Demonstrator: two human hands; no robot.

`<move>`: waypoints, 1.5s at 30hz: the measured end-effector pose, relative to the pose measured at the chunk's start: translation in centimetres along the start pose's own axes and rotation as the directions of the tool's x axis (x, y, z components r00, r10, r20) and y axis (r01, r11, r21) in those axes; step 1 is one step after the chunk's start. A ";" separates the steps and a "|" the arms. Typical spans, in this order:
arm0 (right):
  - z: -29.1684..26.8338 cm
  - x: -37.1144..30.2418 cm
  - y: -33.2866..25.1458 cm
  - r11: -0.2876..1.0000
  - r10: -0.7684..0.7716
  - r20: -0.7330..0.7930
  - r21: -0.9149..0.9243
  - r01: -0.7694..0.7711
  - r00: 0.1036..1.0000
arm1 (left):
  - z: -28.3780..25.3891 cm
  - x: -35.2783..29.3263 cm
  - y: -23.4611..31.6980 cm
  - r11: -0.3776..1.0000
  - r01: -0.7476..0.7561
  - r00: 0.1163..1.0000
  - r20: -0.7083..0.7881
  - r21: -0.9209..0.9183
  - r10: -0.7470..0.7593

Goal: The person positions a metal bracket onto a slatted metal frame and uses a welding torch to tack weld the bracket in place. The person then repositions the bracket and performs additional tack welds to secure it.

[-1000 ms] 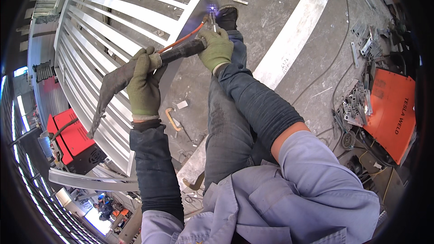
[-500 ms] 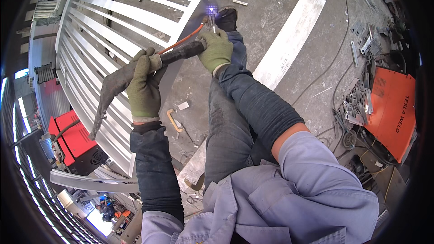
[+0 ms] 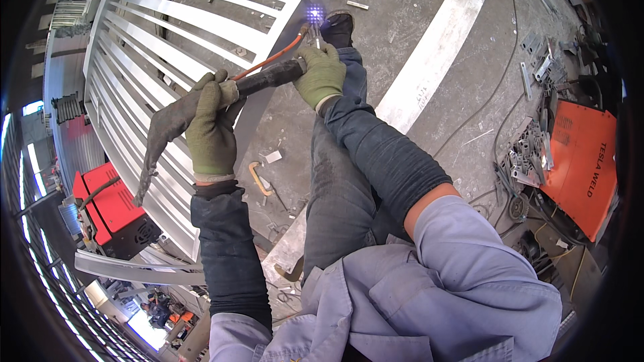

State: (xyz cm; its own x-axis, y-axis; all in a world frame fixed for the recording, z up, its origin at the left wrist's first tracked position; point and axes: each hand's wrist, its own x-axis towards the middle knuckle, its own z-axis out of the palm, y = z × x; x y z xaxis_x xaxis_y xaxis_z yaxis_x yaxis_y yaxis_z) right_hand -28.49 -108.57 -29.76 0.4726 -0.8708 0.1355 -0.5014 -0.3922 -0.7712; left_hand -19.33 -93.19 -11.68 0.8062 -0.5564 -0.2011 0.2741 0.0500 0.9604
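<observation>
My right hand [image 3: 322, 77], in a green work glove, is closed around the front end of a welding torch [image 3: 272, 79]. At the torch's tip a bright violet arc [image 3: 314, 13] glows beside the edge of a white metal slatted panel [image 3: 194, 20]. My left hand [image 3: 211, 124], gloved likewise, wraps the rear of the torch where its dark cable sleeve [image 3: 171, 121] begins and hangs down to the left. A thin orange tube [image 3: 275, 55] runs over the torch toward the arc. The exact joint under the arc is lost in its glare.
A C-shaped clamp [image 3: 258, 177] lies on the floor beside my leg. A long flat metal strip [image 3: 436, 47] crosses the floor to the right. Metal offcuts [image 3: 530, 154] heap against an orange welding machine [image 3: 580, 167]. A red machine [image 3: 111, 204] stands far left.
My left hand and the hanging cable sleeve have shifted very slightly. The arc keeps glowing in nearly the same spot, and my right hand holds its place.
</observation>
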 end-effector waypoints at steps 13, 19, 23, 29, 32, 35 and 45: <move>-0.9 0.1 -1.2 1.000 -0.007 -0.001 0.008 0.007 1.000 | -0.1 -0.2 1.0 1.000 -0.021 0.999 0.028 -0.016 0.022; -1.1 0.2 -1.3 1.000 -0.016 -0.001 0.003 0.016 1.000 | 0.3 -0.7 1.6 1.000 -0.027 0.999 0.033 -0.015 0.028; -1.5 0.2 -1.7 1.000 -0.016 -0.009 0.002 0.016 1.000 | 0.0 -0.7 1.7 0.999 -0.030 0.999 0.039 -0.034 0.031; -1.8 0.3 -2.1 1.000 -0.019 -0.022 0.011 0.020 1.000 | 0.1 -0.9 2.2 0.999 -0.034 0.999 0.022 -0.031 0.035; -1.8 0.2 -2.3 0.999 -0.035 -0.028 0.007 0.035 0.999 | -0.1 -1.2 2.4 0.999 -0.041 0.999 0.022 -0.033 0.042; -1.5 0.4 -1.8 0.999 -0.035 -0.041 -0.005 0.035 0.999 | 0.1 -1.1 2.4 0.999 -0.044 0.999 0.021 -0.031 0.045; -2.4 0.4 -2.9 1.000 -0.023 -0.016 -0.018 0.023 1.000 | 0.3 -1.9 3.4 0.998 -0.063 0.998 0.012 -0.026 0.064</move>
State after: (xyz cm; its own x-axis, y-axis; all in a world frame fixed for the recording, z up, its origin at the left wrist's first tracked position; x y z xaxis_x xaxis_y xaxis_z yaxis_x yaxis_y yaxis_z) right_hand -28.59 -108.50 -26.01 0.4724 -0.8661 0.1637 -0.5037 -0.4176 -0.7562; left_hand -20.05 -92.25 -7.97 0.8156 -0.5621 -0.1372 0.2360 0.1068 0.9659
